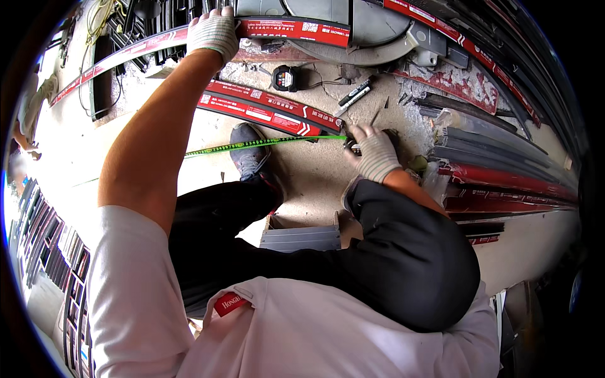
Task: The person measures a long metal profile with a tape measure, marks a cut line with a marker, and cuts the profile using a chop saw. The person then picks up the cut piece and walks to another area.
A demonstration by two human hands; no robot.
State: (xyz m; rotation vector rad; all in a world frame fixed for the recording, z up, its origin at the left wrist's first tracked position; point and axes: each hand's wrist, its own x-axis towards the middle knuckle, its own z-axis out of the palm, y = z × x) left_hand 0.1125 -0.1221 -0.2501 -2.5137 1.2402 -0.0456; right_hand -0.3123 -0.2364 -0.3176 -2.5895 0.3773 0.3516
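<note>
My left hand [215, 38], in a striped knit glove, is closed over a long profile strip [296, 29] with red printed film, which runs from the far left to the grey machine. My right hand [378, 154], gloved the same way, grips a tape measure [353, 147] low over the floor beside my right knee. From it a green tape blade [252, 145] stretches leftward, passing over my shoe. Just beyond the blade lie two shorter red-filmed profile strips [258, 113]. The palm hides most of the tape measure's case.
A second black tape measure [284, 79] and marker pens [355, 96] lie on the floor ahead. A grey machine [384, 25] stands at the far side. Stacked profiles [498, 154] fill the right. Below me is a grey stool [299, 238]. Part of another person [28, 120] shows far left.
</note>
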